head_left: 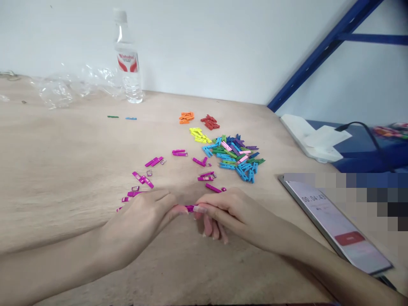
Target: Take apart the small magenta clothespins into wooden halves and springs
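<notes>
Bare forearms reach in from the bottom edge, and the left hand (137, 227) and right hand (231, 214) meet just above them, both closed on a single magenta clothespin (190, 208), pinching it between their fingertips while the right hand's other fingers curl underneath. From here I cannot tell whether its spring is in place. Between ten and twelve o'clock from the hands, more magenta clothespin pieces (153, 162) lie scattered across the wooden table (63, 148), with small metal springs (149, 173) beside several of them. Farther out, near twelve o'clock, orange clips (186, 117), red clips (210, 122) and yellow clips (199, 135) sit in separate small heaps, so those colours look sorted already. At about one o'clock, a larger heap of mixed clips (234, 155) in blue, green, purple and pink is left unsorted. One green piece (112, 116) and one blue piece (130, 118) lie apart near eleven o'clock, below a water bottle (127, 55) and crumpled plastic wrap (70, 85). A phone (338, 225) showing a timer lies at about three o'clock.
</notes>
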A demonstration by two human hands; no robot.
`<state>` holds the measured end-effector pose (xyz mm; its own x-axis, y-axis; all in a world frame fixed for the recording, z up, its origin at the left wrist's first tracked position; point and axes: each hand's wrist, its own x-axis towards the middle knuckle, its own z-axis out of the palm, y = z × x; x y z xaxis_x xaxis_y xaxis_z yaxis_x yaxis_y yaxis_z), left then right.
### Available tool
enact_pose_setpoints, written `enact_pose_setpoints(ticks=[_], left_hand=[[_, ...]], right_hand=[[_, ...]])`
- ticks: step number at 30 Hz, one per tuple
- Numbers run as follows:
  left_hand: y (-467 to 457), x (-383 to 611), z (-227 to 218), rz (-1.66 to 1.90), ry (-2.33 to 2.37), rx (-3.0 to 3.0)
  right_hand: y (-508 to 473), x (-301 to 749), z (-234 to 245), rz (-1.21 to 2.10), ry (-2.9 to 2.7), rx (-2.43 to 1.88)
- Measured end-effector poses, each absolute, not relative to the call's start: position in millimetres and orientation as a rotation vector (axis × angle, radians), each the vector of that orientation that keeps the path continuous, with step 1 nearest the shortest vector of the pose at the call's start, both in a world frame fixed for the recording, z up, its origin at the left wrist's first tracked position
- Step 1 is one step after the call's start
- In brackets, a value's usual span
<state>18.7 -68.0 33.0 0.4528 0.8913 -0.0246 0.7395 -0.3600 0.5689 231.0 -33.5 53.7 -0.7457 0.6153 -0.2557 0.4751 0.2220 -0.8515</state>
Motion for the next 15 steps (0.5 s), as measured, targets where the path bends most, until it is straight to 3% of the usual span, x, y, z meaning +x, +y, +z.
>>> enact_pose_setpoints(ticks=[15], left_hand=[[-71.2,20.6,30.2,0.384,1.342,2.214]], right_hand=[[-36.7,229.8,45.8,1.339,-2.454,-1.059]])
